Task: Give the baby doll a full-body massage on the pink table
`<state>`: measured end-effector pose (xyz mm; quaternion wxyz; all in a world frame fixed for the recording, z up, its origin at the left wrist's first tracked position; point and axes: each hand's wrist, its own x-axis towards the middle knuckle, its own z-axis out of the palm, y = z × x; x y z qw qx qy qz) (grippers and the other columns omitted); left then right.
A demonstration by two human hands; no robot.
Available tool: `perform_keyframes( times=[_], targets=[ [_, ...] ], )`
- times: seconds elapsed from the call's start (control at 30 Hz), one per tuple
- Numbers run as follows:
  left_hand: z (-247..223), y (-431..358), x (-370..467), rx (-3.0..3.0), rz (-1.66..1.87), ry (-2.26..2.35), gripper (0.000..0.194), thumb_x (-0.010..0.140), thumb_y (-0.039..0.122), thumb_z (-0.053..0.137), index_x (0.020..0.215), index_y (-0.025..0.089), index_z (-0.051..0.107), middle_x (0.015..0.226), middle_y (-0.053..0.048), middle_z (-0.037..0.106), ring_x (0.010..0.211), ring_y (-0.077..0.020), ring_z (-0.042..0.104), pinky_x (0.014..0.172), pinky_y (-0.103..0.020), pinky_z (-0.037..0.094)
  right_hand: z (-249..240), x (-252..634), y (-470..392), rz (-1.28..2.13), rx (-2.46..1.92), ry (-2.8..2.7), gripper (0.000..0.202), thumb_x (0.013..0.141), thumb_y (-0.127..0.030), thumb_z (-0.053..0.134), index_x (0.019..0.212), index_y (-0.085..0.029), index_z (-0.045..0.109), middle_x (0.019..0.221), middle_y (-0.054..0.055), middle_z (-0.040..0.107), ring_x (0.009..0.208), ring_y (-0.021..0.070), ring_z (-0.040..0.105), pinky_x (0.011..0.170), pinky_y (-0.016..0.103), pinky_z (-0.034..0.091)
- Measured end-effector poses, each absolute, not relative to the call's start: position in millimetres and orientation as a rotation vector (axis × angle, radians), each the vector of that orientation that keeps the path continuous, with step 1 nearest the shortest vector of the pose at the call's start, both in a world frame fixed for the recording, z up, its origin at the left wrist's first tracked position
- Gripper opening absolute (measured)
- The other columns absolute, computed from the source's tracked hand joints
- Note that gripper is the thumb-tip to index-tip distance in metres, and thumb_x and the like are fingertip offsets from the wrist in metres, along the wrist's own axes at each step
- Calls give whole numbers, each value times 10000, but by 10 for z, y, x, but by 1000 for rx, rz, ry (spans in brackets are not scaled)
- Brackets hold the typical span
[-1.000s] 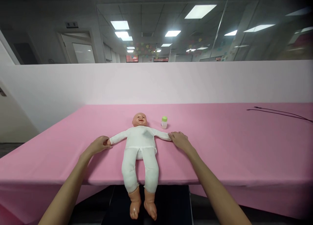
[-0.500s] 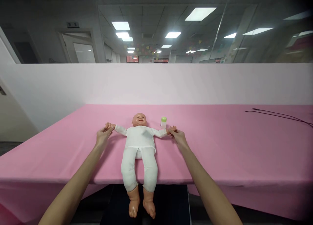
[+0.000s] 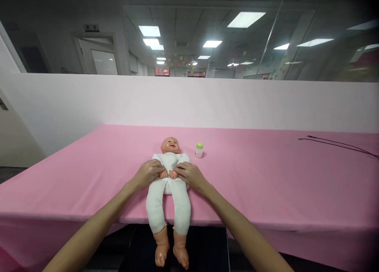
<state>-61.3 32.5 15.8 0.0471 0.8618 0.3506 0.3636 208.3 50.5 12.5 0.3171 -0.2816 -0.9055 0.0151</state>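
Left hand [image 3: 146, 174]: my fingers [image 3: 156, 167] closed, pointing inward
Right hand [image 3: 193, 175]: closed, fingertips [image 3: 177, 169] facing the left's
Forearms [image 3: 102, 216]: angled outward behind my fingers

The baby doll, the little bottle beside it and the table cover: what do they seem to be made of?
Baby doll: head and feet look like glossy plastic or vinyl, given their highlights; the white body looks like matte fabric.
Bottle: probably plastic, cloudy and translucent with a green cap.
Table cover: smooth pink sheeting, softly creased; cloth or vinyl, unclear.
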Motion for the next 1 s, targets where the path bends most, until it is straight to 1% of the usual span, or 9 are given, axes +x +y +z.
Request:
perform_keyframes(
  times=[0.13,0.23,0.4,0.53,0.6,0.7,0.8,0.9,1.0],
  targets=[
    [184,369,-762,1958,1546,1276,199,863,385,758,982,233,809,1015,-79,770,946,-250,687,863,-369,544,170,2237,634,473,-891,-1810,212,926,-361,701,1070,-225,775,1056,74,779,909,225,696,812,359,569],
    [90,441,-1067,1166,1841,1289,285,769,394,849,943,186,763,975,-71,754,942,-243,702,872,-376,571,56,2506,784,731,-1071,-1143,356,776,-518,794,897,-189,734,782,42,714,656,184,615,615,316,532],
    [-56,529,-1466,730,1676,1098,238,720,284,891,806,190,690,869,-39,716,884,-194,705,857,-335,589,-92,2807,892,854,-1115,-833,403,688,-592,808,725,-234,628,595,-2,573,549,176,535,539,332,516],
    [88,497,-1255,871,1855,1297,263,707,327,892,865,181,742,902,-55,746,906,-225,710,845,-354,576,123,2615,762,759,-1049,-1095,428,715,-574,826,874,-194,708,773,35,700,692,193,628,659,328,550],
    [173,427,-1037,1250,1861,1337,281,735,378,865,926,190,779,960,-67,771,931,-252,708,823,-358,567,222,2449,648,631,-967,-1449,358,808,-507,790,979,-196,747,945,70,761,825,219,677,741,340,562],
    [180,285,-739,1927,1594,1297,211,837,385,774,979,234,815,1012,-75,789,925,-254,696,779,-342,542,208,2240,471,361,-820,-2021,185,964,-349,661,1062,-240,774,1123,78,779,991,242,703,874,387,563],
    [81,175,-569,2384,1299,1280,180,927,289,650,943,252,825,965,-79,792,895,-239,681,775,-340,505,84,2129,362,85,-782,-2305,207,1019,-247,584,1108,-238,770,1152,92,781,979,244,716,874,401,562],
    [46,152,-544,2441,1244,1281,216,942,254,609,925,258,825,957,-74,795,902,-237,683,788,-343,499,64,2104,369,46,-770,-2346,209,1015,-229,586,1112,-237,771,1149,95,783,969,241,718,858,389,565],
    [117,219,-675,2043,1497,1313,171,891,372,718,957,251,818,991,-70,792,932,-250,695,818,-354,535,152,2174,481,298,-816,-2054,180,978,-313,646,1081,-252,781,1136,70,782,994,237,709,866,377,569]
  ],
)
